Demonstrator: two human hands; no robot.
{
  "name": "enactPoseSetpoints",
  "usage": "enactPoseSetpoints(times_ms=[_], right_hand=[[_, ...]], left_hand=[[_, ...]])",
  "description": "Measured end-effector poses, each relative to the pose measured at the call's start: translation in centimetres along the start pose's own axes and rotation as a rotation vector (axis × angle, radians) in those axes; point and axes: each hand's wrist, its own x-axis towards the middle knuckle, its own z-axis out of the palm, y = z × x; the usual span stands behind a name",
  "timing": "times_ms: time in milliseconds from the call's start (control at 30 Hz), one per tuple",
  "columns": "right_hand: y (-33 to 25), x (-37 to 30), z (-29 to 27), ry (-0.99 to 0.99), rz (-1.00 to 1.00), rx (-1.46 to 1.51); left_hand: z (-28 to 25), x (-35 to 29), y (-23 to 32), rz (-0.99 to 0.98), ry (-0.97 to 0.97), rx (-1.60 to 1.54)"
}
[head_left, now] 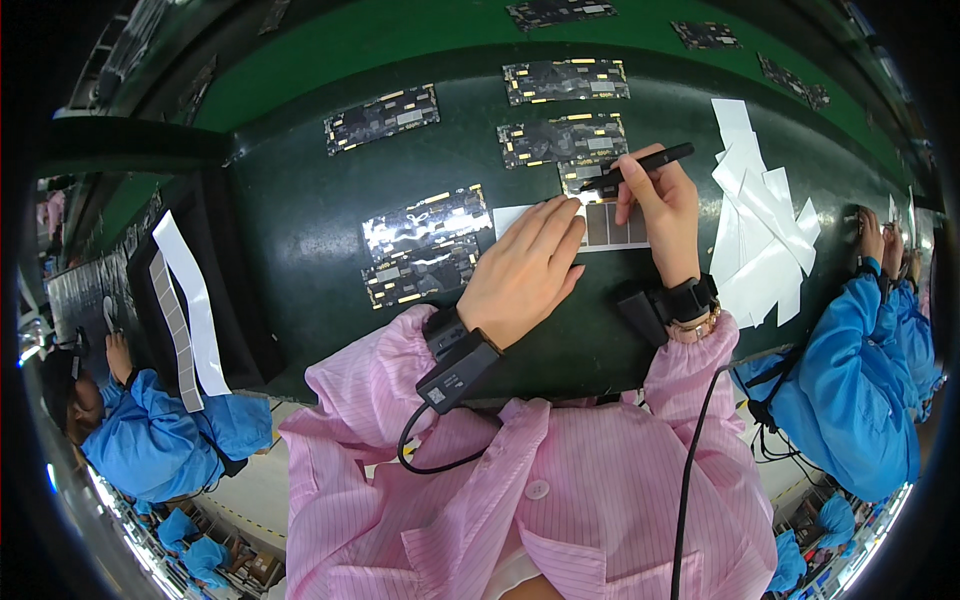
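My left hand (pixel 527 268) lies flat, fingers together, pressing down on a white backing sheet (pixel 600 226) that carries a row of grey rectangular pads. My right hand (pixel 662 207) grips black tweezers (pixel 640 165) like a pen, their tip touching the sheet's upper edge close to my left fingertips. Just beyond the tip lies a dark circuit board (pixel 562 139) with gold contacts. Both wrists wear black bands with cables.
Several more circuit boards (pixel 425 243) lie across the dark green conveyor belt (pixel 300 210). A pile of peeled white paper strips (pixel 762 225) sits to the right. A long strip of pads (pixel 182 310) hangs at left. Workers in blue coats sit on both sides (pixel 860 370).
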Motion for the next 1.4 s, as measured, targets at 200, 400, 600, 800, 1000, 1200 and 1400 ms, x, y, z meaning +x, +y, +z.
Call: enactPoseSetpoints(times_ms=[200,400,600,800,1000,1200,1400], right_hand=[[0.1,0.0,-0.2,-0.004,0.017,0.029],[0.4,0.2,-0.2,-0.004,-0.002,-0.003],[0.2,0.1,0.0,0.004,-0.007,-0.026],[-0.4,-0.6,0.1,0.146,-0.052,0.034],[-1.2,-4.6,-0.4,0.073,0.010,-0.180],[-1.2,-5.9,1.0,0.033,-0.049,-0.286],[-1.1,-5.9,1.3,0.038,-0.066,-0.327]], left_hand=[[0.1,0.0,0.0,-0.007,-0.002,-0.011],[0.1,0.0,0.0,-0.010,-0.008,0.000],[0.2,0.1,0.2,-0.014,-0.004,0.012],[0.3,0.1,0.3,-0.015,-0.005,0.068],[-1.1,-1.7,0.9,-0.004,-0.032,-0.036],[-0.8,-3.3,1.4,0.023,-0.071,-0.058],[-0.7,-3.3,1.5,0.027,-0.058,-0.043]])
